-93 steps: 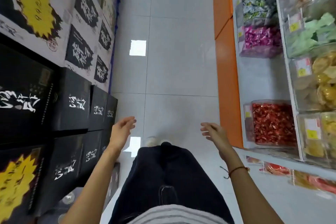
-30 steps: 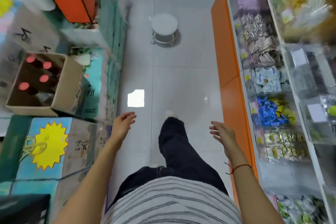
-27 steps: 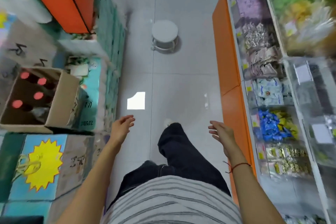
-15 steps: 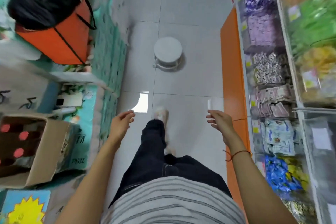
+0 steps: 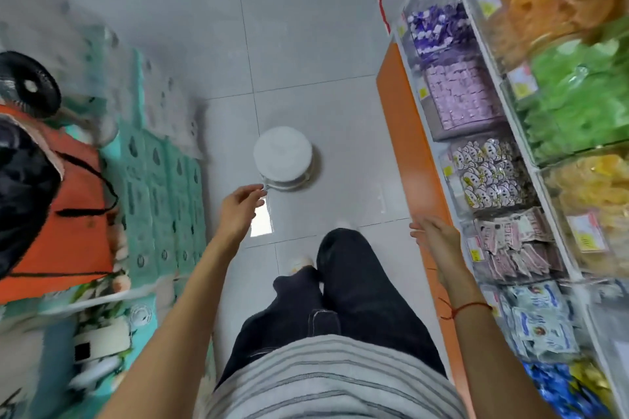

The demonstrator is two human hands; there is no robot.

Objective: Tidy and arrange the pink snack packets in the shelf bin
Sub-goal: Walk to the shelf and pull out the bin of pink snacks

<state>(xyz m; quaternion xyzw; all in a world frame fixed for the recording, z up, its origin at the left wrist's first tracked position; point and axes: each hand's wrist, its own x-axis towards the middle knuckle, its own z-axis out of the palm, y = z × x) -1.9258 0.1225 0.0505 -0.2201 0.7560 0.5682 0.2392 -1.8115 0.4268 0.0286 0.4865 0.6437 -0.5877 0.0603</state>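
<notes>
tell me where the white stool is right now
In the head view the stool stands on the floor mid-aisle, just beyond the left hand, left of the orange shelf base.

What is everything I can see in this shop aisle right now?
stool: one, white, round, on the floor ahead.
floor: grey tiles, down the middle.
shelf base: orange, along the right.
purple-and-white packets: one bin, far right shelf.
pale pink packets: one bin, next nearer.
cartoon-face packets: one bin, white and yellow.
dusty pink packets: one bin, beside the right hand.
white-blue packets: one bin, nearer.
blue candies: one bin, bottom right.
green snacks: upper right bin.
teal cartons: stacked on the left.
orange bag: one, black straps, left.
left hand: empty, fingers relaxed.
right hand: empty, by the shelf.
</notes>
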